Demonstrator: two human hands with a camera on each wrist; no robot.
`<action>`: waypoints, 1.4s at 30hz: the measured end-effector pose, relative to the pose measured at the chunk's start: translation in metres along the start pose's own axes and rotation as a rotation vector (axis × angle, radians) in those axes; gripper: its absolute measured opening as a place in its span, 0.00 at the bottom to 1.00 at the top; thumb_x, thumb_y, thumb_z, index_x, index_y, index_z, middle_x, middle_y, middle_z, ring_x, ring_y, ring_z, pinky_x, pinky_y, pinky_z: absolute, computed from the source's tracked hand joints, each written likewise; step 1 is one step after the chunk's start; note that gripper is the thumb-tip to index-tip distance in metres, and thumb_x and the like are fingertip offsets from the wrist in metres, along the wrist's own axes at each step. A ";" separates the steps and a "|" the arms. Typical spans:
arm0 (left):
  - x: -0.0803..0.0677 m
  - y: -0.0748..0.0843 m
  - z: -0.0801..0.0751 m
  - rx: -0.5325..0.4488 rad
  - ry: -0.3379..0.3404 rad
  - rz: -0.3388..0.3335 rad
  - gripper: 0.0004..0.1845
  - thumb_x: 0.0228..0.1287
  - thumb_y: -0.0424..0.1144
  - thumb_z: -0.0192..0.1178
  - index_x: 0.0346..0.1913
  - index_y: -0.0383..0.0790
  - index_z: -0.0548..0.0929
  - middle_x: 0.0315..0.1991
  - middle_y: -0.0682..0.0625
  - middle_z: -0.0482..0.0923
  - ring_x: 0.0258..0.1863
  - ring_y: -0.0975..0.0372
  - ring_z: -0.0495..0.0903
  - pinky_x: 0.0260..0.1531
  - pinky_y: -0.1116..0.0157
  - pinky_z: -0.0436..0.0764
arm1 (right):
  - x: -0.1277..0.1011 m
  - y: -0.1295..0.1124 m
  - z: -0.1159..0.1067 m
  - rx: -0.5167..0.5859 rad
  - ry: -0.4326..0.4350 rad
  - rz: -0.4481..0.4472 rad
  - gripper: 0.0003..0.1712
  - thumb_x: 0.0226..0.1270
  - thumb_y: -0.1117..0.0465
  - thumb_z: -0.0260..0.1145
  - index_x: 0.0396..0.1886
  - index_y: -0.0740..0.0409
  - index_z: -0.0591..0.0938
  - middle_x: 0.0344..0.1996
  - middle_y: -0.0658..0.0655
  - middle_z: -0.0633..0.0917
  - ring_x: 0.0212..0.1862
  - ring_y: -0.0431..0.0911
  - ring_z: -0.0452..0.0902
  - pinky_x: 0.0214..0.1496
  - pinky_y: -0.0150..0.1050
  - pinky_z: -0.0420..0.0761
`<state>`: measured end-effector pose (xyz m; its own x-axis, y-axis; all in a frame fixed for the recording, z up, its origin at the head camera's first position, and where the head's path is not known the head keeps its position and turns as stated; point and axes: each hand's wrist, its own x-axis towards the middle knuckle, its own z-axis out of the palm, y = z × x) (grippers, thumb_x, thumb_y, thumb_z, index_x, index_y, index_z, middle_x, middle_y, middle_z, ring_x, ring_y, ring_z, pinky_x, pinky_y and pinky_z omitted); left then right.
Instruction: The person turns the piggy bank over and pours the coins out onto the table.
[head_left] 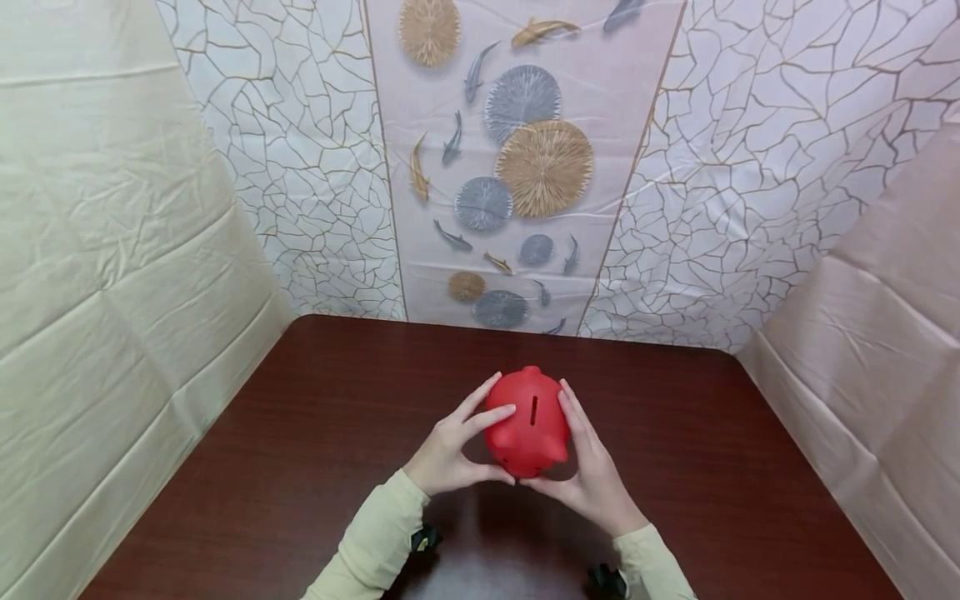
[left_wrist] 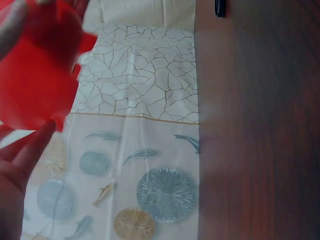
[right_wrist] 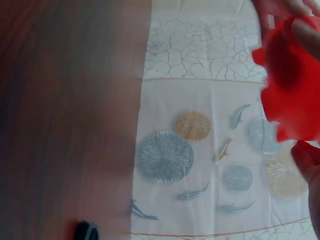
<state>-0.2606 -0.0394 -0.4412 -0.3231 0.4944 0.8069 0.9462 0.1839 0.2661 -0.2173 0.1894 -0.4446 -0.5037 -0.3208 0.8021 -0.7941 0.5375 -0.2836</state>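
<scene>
Two hands cradle a red piggy bank (head_left: 527, 432) above the middle of the dark wooden table (head_left: 300, 467), its coin slot facing up. The left hand (head_left: 450, 454) curls its grip round the bank's left side, thumb beneath, while the right hand (head_left: 592, 471) clasps the right side.
</scene>
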 end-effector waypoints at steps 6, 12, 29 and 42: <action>-0.008 0.001 0.001 -0.084 0.010 -0.229 0.50 0.38 0.46 0.81 0.69 0.49 0.69 0.66 0.43 0.72 0.51 0.59 0.83 0.49 0.66 0.84 | -0.002 -0.010 -0.002 0.014 -0.071 0.261 0.64 0.39 0.45 0.82 0.75 0.55 0.59 0.70 0.57 0.69 0.68 0.45 0.69 0.63 0.24 0.72; -0.008 0.004 0.003 -0.156 0.023 -0.452 0.43 0.46 0.47 0.77 0.68 0.56 0.71 0.53 0.51 0.82 0.37 0.66 0.85 0.36 0.72 0.85 | 0.002 -0.015 0.002 0.036 -0.091 0.468 0.58 0.42 0.53 0.82 0.74 0.44 0.62 0.62 0.56 0.78 0.55 0.50 0.80 0.49 0.41 0.85; 0.004 0.006 0.020 -0.234 0.030 -0.997 0.30 0.59 0.63 0.61 0.57 0.45 0.81 0.21 0.46 0.84 0.13 0.50 0.81 0.14 0.64 0.80 | 0.023 -0.022 0.008 -0.175 -0.275 0.814 0.32 0.69 0.37 0.56 0.53 0.61 0.78 0.16 0.52 0.80 0.19 0.41 0.72 0.27 0.35 0.73; 0.008 -0.002 0.015 -0.366 -0.174 -1.052 0.36 0.58 0.62 0.63 0.65 0.46 0.73 0.33 0.45 0.87 0.19 0.55 0.84 0.22 0.59 0.85 | 0.022 -0.006 0.001 -0.095 -0.413 0.899 0.36 0.66 0.34 0.57 0.60 0.57 0.74 0.28 0.53 0.85 0.27 0.42 0.77 0.33 0.36 0.78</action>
<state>-0.2654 -0.0230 -0.4431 -0.9340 0.3570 0.0132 0.1405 0.3333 0.9323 -0.2238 0.1778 -0.4259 -0.9983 -0.0007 0.0583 -0.0379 0.7685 -0.6388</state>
